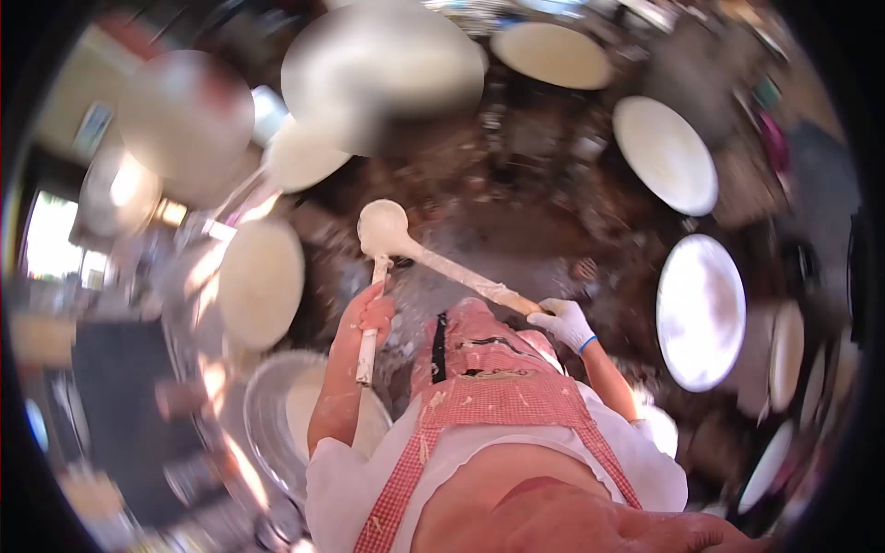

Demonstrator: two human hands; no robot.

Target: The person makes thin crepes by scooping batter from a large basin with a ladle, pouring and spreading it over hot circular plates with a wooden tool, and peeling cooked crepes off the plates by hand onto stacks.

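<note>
My left hand [376,311], bare, is wrapped round a pale, batter-smeared stick [366,357] that stands nearly upright. A white glove covers my right hand [563,323], closed on the wooden handle of a long ladle [461,275]. The ladle slants up to the left, and its round head [383,228], coated in cream-coloured batter, meets the top of the stick. Whether the stick ends in a tool head behind the ladle cannot be made out. Below my left hand is a large clear tub [267,415] with pale batter inside, partly hidden by my forearm.
Round pale discs surround the work area: one at the left [262,283], a blurred one at the top [415,60], others at the upper right [665,155] and right [701,311]. Dark wet floor [516,230] lies between them. A dark panel [134,396] stands far left.
</note>
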